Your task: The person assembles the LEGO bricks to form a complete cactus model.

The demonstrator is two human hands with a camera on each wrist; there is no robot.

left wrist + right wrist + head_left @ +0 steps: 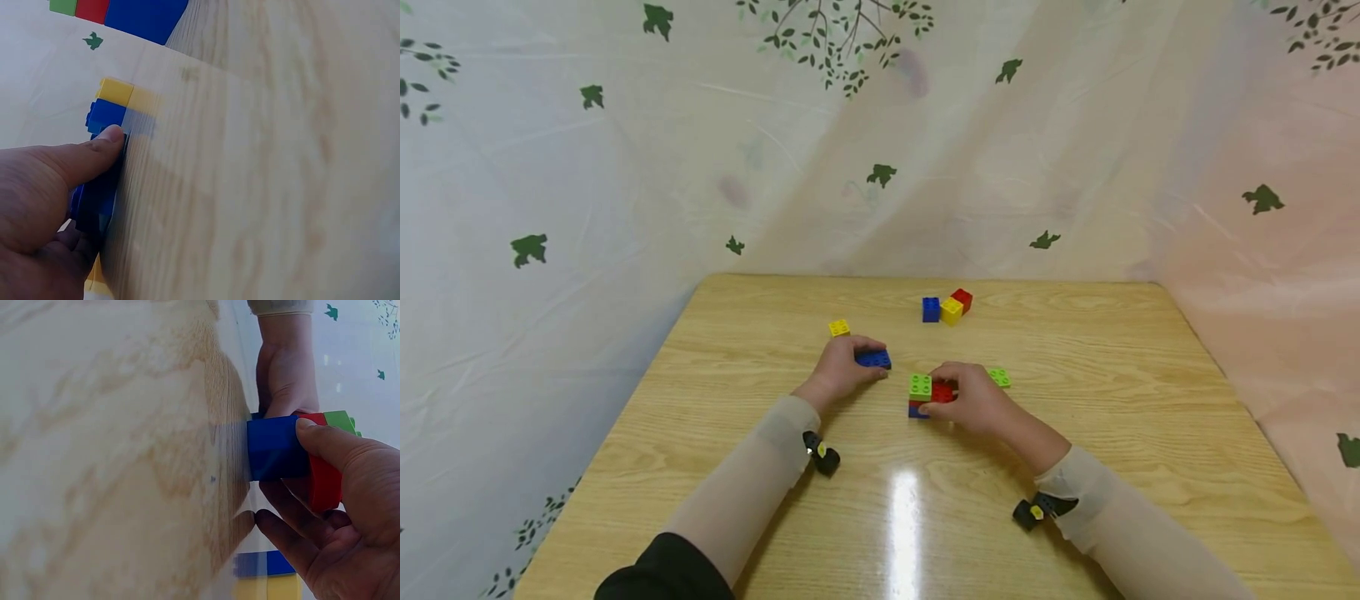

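In the head view my left hand point(837, 372) pinches a flat blue building brick point(874, 360) between thumb and fingers, close over the table. The thumb lies along this brick's side in the left wrist view. To its right, my right hand point(977, 402) grips a small stack of building bricks. A light green brick point(921, 386) sits on top, a longer red brick point(942, 392) in the middle sticks out to the right, and a blue brick point(272, 447) forms the bottom. The right thumb presses near the joint of blue and red; the stack partly hides the fingers behind.
A yellow brick point(839, 327) lies just beyond my left hand. Near the back edge of the wooden table point(760, 317) stand a blue brick point(931, 309), a yellow brick point(952, 312) and a red brick point(963, 299). Partly behind my right hand lies a green brick point(999, 377).
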